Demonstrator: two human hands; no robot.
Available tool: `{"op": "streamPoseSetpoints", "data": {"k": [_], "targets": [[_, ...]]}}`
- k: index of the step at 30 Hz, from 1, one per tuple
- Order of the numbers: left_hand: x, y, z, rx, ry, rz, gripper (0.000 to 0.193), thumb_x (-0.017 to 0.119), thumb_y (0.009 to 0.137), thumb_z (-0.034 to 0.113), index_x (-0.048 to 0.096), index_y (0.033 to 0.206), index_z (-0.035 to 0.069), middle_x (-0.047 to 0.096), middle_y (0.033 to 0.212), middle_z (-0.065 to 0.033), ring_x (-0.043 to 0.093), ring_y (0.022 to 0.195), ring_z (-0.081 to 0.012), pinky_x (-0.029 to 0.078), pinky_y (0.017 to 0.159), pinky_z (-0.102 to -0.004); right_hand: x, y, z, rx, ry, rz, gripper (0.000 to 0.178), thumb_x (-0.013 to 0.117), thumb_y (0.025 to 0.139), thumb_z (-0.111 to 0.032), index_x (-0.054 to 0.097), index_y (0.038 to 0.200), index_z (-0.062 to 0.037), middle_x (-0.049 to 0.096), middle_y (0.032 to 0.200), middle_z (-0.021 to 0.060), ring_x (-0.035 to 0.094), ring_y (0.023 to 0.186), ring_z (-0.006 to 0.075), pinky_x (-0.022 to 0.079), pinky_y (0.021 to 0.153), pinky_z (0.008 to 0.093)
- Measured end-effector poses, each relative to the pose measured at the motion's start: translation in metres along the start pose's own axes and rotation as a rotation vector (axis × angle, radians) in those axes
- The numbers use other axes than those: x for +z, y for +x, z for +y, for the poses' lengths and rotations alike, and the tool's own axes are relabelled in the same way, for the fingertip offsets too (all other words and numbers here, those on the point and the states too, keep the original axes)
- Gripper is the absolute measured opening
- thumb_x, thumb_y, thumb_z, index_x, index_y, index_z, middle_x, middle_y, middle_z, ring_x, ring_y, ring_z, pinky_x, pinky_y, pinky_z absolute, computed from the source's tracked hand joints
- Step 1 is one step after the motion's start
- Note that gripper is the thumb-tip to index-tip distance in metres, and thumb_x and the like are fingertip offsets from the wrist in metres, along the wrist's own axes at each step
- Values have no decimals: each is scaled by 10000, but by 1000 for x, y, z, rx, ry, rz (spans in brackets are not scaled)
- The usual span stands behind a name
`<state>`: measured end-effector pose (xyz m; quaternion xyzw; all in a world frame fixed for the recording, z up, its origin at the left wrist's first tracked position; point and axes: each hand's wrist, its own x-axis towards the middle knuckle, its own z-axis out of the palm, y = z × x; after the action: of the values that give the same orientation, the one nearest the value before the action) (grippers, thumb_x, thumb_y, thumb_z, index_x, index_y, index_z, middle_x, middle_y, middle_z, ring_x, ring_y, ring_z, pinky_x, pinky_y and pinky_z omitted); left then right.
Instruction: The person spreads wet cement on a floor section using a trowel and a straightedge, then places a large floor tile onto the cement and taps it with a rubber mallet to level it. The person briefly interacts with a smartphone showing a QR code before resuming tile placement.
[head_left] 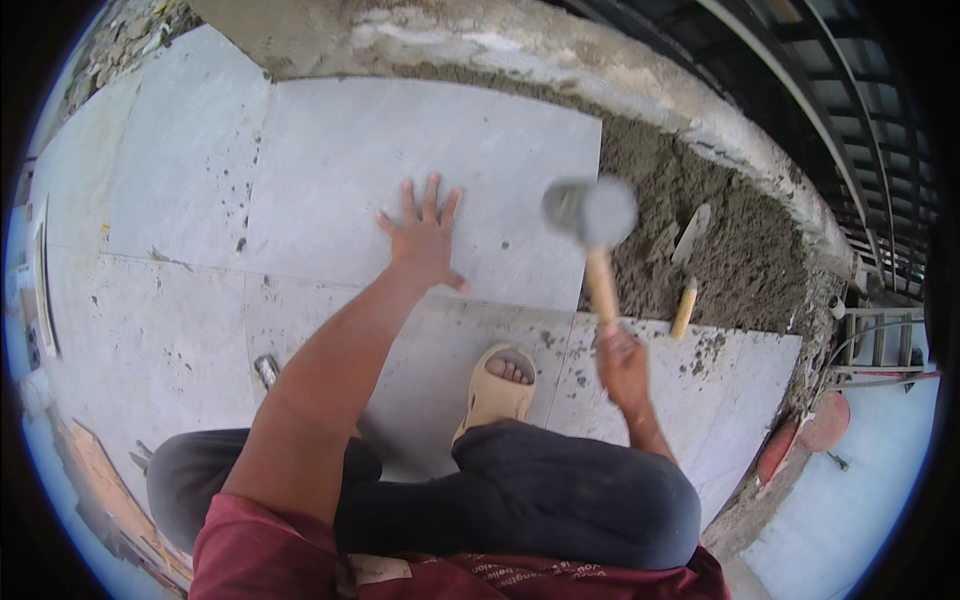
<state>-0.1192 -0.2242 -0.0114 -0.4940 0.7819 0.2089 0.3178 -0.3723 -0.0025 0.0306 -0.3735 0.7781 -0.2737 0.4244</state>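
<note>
My left hand (422, 243) presses flat on a large grey floor tile (340, 150), fingers spread. Wrapped round the wooden handle of a rubber mallet (604, 212) are the fingers of my right hand (622, 362). The mallet's grey head is over the right end of that tile, slightly blurred; whether it touches the tile I cannot tell. Beyond the tile's right edge lies a bed of wet mortar (720, 230). A trowel (692, 235) rests on the mortar, its wooden handle (685, 310) reaching the neighbouring tile.
A rough concrete kerb (640, 75) curves along the far side, with dark metal bars (850, 110) behind it. My sandalled foot (503, 385) stands on the nearer tiles. A small metal object (266, 370) lies left of it. Reddish round things (825, 422) sit at the right.
</note>
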Motion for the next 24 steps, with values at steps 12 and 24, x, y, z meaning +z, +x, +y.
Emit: {"op": "streamPoseSetpoints", "data": {"k": [12, 24], "targets": [[-2, 4, 11, 0, 32, 16, 1474, 830, 536, 716, -26, 1595, 153, -98, 1648, -167, -19, 1485, -494, 255, 1067, -749, -5, 0, 20, 97, -14, 7, 446, 529, 1010, -453, 555, 773, -76, 564, 622, 40, 517, 511, 124, 380, 491, 255], [-23, 24, 36, 59, -53, 18, 1472, 822, 565, 713, -72, 1589, 148, -153, 1635, -183, -74, 1476, -511, 252, 1049, -765, 21, 91, 22, -25, -229, 126, 531, 498, 997, -540, 525, 772, -60, 520, 597, 15, 507, 519, 105, 393, 460, 268]]}}
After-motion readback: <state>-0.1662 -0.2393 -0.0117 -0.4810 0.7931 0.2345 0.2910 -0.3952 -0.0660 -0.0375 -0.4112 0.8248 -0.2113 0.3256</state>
